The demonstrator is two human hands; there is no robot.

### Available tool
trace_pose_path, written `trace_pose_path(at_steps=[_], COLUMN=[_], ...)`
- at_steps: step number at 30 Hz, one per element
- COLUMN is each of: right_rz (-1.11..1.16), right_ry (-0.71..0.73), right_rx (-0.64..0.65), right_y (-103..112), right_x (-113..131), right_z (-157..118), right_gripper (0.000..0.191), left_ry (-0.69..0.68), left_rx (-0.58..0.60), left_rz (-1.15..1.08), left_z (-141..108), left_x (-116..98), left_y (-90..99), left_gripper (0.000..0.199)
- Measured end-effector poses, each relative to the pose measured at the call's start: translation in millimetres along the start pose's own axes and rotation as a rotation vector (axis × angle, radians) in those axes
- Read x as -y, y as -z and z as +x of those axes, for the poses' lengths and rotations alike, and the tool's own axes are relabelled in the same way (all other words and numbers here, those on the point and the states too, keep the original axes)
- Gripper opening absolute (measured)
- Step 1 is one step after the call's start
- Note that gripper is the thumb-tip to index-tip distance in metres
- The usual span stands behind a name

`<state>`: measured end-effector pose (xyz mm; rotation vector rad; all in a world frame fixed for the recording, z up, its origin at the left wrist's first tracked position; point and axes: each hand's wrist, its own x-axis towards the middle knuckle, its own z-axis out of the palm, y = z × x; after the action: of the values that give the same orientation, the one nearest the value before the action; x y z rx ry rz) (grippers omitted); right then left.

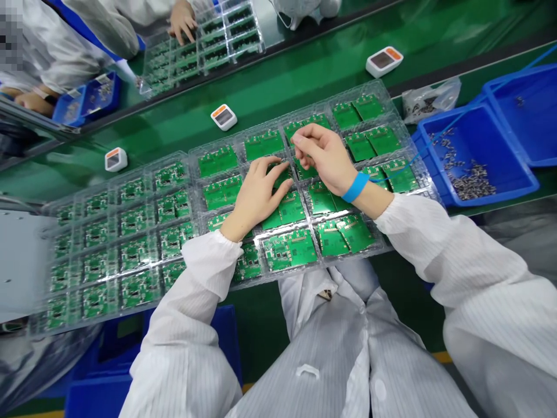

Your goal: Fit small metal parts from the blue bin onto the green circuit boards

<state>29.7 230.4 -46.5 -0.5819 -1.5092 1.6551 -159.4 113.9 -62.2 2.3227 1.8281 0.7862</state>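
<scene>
Blue plastic bins [439,174] are sitting beside the green conveyor belt [304,75], one holding small metal parts [474,180], with a plastic bag [430,98] lying next to them. White-and-orange digital meters [384,61] are resting on the belt, and a co-worker [100,35] is working across it.

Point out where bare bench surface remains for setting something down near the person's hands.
A green bench mat shows between the clear plastic tray of green circuit boards and the far black rail, with small white-and-orange boxes standing on it. It is crowded on the tray, around the left hand and right hand.
</scene>
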Motion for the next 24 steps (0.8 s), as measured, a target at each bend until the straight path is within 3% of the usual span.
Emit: trace_pose_path(at_steps=[3, 6, 9, 17, 24], right_rz=[0.052, 0.074, 0.078, 0.064, 0.06], right_ry=[0.024, 0.028, 0.021, 0.014, 0.016], right_rx=[-0.003, -0.001, 0.007, 0.019, 0.018], right_y=[0.6, 0.7, 0.5, 0.1, 1.8], right_x=[-4.5, -7.0, -8.4, -9.3, -8.5], right_z=[2.2, 3.4, 3.6, 2.8, 3.1], right_gripper=[0.065, 0.064, 0.062, 0.053, 0.058], left_ry=[0.03, 0.062, 0.031, -0.022, 0.031], left_rx=[0.069, 0.033, 0.009, 0.122, 0.041], left_rz=[0.05, 0.019, -0.044, -0.09, -0.101], left_z=[0.4, 0.0, 0.1, 2.8, 0.5], left_x=[-6.8, -10.5, -9.9, -8.0, -6.1], left_y=[5.2, 9.7, 11.8, 9.0, 8.8], left_gripper=[0.053, 0.049, 0.04, 0.036, 0.046])
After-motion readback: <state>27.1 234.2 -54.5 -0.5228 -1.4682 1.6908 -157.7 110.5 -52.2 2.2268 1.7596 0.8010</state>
